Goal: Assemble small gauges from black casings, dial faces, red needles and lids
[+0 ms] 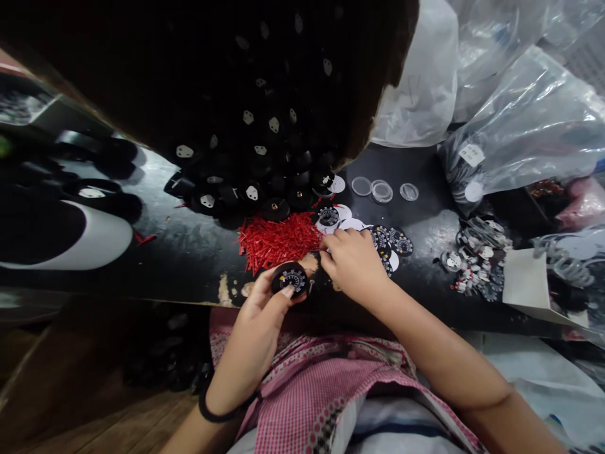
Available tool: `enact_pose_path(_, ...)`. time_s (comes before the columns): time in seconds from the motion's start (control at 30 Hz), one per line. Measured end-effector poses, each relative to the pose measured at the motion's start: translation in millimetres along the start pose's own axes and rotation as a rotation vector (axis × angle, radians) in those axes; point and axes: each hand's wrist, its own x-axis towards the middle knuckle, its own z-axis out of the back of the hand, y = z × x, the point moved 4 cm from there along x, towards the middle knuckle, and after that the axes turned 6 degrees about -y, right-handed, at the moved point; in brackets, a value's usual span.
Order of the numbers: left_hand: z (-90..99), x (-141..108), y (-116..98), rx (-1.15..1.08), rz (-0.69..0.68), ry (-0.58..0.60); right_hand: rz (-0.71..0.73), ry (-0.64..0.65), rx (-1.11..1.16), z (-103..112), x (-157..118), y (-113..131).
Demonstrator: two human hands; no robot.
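My left hand point(262, 315) is wrapped round a small round black gauge point(290, 279), its printed dial facing up and my thumb on the rim near the dial. To its right, my right hand point(354, 265) is closed low over the table, fingers curled; what they may hold is hidden. Just beyond both hands lies a heap of thin red pointers point(278, 241). Beside my right hand are loose black printed dial discs point(401, 242) and white discs point(352, 224), partly covered by it.
A large dark box point(227, 69) of black gauge housings tilts over the back of the table. Clear round lenses point(382, 191) lie behind the discs. At right are small metal parts point(482, 252), a white carton point(525, 284) and plastic bags point(534, 126). A white cylinder point(101, 239) lies left.
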Motion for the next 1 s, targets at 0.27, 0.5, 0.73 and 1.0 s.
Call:
enact_pose_path(0.27, -14.5, -1.1, -6.5, -0.168, -0.041, -0.037, 0.092, 0.003, -0.071, -8.7, 4.1, 12.3)
enact_pose_path(0.5, -15.3, -0.5, -6.9, -0.201, -0.051, -0.041, 0.058, -0.009, -0.031, -12.8, 0.3, 12.0)
enact_pose_path(0.73, -14.4, 0.7, -7.7, -0.209, -0.075, -0.060, 0.041, -0.020, -0.014, -11.5, 4.8, 13.7)
enact_pose_path(1.0, -11.0, 2.9, -6.7, -0.236, -0.112, -0.077, 0.085, -0.002, -0.038, -10.5, 4.3, 13.8)
